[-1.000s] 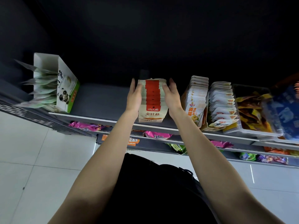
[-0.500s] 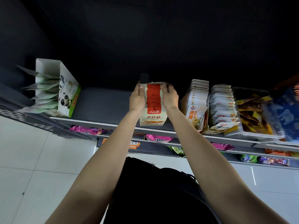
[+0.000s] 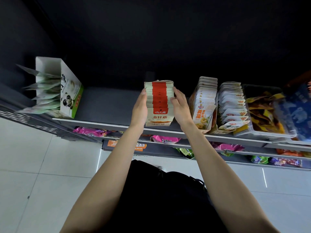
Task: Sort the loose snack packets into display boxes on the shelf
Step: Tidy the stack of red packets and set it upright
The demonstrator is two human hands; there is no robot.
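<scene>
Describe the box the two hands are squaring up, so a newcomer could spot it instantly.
On the grey top shelf, look mid-span between the panda-printed white carton and the yellow-lettered packet row. There stands the cream display box of packets, left hand and right hand flanking it. Only it carries a red stripe down its centre.

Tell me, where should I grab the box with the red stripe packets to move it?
Grip the red-striped packet box by its two long side walls, coming from the front, as the left hand and right hand do. It is narrow, and its open top is full of packets.
</scene>
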